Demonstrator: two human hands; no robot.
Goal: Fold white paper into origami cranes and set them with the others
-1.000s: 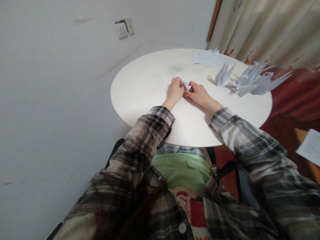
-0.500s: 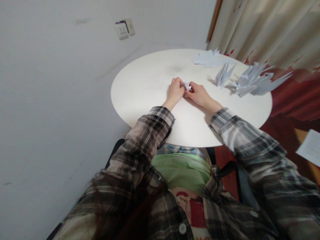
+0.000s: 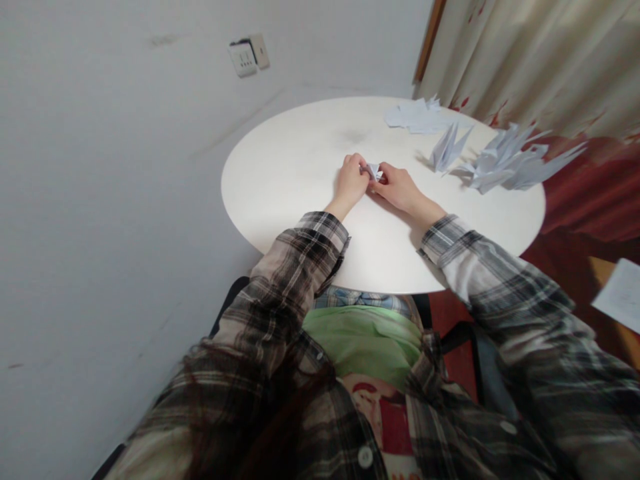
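A small piece of folded white paper (image 3: 373, 171) sits between my two hands near the middle of the round white table (image 3: 290, 173). My left hand (image 3: 351, 180) pinches its left side with curled fingers. My right hand (image 3: 397, 187) pinches its right side, fingers pressed together. Most of the paper is hidden by my fingers. Both forearms, in plaid sleeves, rest on the table.
Several folded paper cranes (image 3: 510, 163) lie at the table's right edge, one more (image 3: 447, 148) stands nearer the middle, and flat white sheets (image 3: 416, 116) lie at the back. A wall with a socket (image 3: 249, 56) is on the left, a curtain (image 3: 540, 60) behind, and a paper sheet (image 3: 620, 293) lies lower right.
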